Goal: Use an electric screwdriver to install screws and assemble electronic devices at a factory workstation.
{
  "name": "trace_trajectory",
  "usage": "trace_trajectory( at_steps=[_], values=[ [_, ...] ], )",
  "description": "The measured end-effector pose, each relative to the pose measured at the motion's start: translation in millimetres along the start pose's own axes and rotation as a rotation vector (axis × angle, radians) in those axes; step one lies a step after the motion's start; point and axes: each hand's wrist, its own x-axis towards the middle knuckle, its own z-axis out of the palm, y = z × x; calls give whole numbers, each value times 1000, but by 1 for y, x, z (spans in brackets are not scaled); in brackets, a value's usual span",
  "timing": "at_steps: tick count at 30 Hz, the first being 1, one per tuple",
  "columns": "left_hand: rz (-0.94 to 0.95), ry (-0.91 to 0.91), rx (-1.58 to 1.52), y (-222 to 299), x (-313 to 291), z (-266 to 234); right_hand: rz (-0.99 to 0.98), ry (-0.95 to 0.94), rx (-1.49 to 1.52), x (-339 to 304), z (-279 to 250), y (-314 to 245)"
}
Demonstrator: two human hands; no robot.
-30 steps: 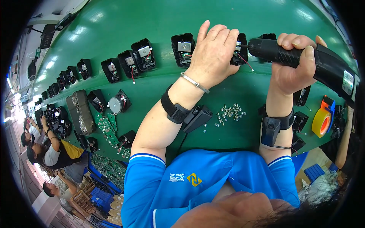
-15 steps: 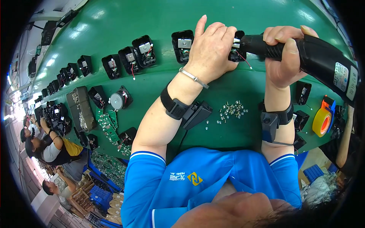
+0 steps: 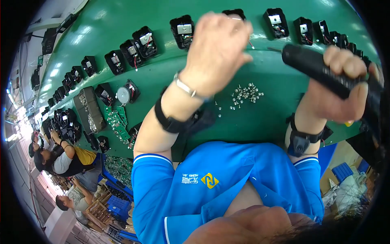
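My right hand grips a black electric screwdriver, whose thin bit points left above the bench. My left hand is smeared by motion and its fingertips cannot be made out. It is nearest to a black plastic housing, partly hidden behind the fingers, with a red wire hanging out. Left of that hand stands another black housing with a metal plate inside. Below the hands lies a loose heap of screws.
Rows of black housings run along the green bench to both sides. At left lie a round speaker, green circuit boards and a long tray of small metal parts. Other people work farther left.
My right hand has drawn the screwdriver right and down, off the housing. My left hand has risen and blurred. The housings shift upward in view, and more of them show at right.
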Motion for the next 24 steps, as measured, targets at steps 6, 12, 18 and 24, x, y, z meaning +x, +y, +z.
trace_trajectory(
  at_steps=[6, 12, 18, 24],
  values=[
    [55, -251, -310, 61, -35, 28, 210, 75, 324, -28, -41, -20],
    [63, -318, -115, 67, -40, 44, 210, 153, 285, -36, -48, -22],
    [-568, -208, -971, 64, -12, 26, 164, 330, 382, -20, -62, -32],
    [-887, -126, -2075, 48, -9, 40, 116, 361, 558, -5, -55, -32]
  ],
)
